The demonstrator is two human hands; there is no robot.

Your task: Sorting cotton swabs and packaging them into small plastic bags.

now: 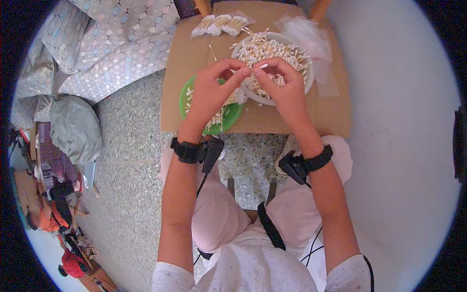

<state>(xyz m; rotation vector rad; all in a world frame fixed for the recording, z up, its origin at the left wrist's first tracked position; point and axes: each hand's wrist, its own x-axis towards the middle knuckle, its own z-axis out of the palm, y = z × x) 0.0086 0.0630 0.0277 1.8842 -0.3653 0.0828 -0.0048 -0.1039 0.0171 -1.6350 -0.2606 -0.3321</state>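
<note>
Hands, two: left hand (209, 88) and right hand (287, 90), thumb and forefinger of each drawn together, fingertips meeting above the white bowl. Cotton swab (264, 65), one, white tip showing at the fingertips; whether one hand or both pinch it cannot be told.
Wrist straps, two, black: one on the left wrist (188, 152), one on the right (318, 159).
White bowl (264, 101), one, round, heaped with swabs beyond counting.
Green bowl (234, 116), one, smaller, partly behind the left hand; several swabs inside, number hidden.
Clear plastic (239, 96), one piece, between the two bowls.
Loose swab (213, 52), one, beyond the left hand.
Swab bundles (219, 24), three, side by side in clear wrapping, far left.
Clear bags (307, 35), one pile, uncounted, far right.
Cardboard (333, 114), one brown sheet, beneath all.
Wooden posts (203, 7), two, at the far edge.
Patterned cloth (131, 53), to the left.
</note>
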